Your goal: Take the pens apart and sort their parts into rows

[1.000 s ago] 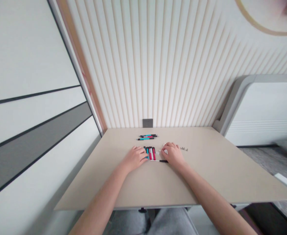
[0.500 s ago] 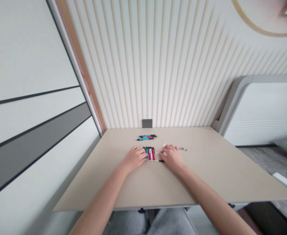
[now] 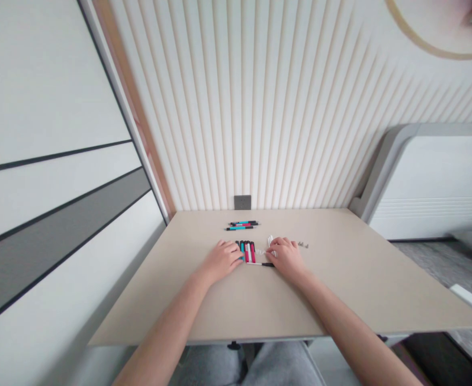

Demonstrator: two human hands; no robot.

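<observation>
On a beige tabletop [image 3: 340, 284], a row of upright-laid pens [image 3: 246, 252] with black, teal, red and white bodies lies between my hands. My left hand [image 3: 222, 261] rests on the table, its fingertips against the left end of that row. My right hand [image 3: 286, 256] lies over small white pen parts [image 3: 270, 242], partly hiding them. A black and white pen [image 3: 260, 264] lies crosswise below the row, its right end at my right hand. Further back lie several teal, red and black pens [image 3: 242, 225] stacked in a flat group, and small grey pieces [image 3: 303, 245] sit right of my right hand.
The table's far edge meets a ribbed cream wall [image 3: 260, 107] with a grey socket plate [image 3: 243, 202] above it. A white cabinet-like unit [image 3: 433, 182] stands at the right. My grey-trousered knees [image 3: 280, 364] show below the front edge.
My right hand has shifted slightly over the white parts, and more of them now show above its fingers. My left hand and the pens have barely moved.
</observation>
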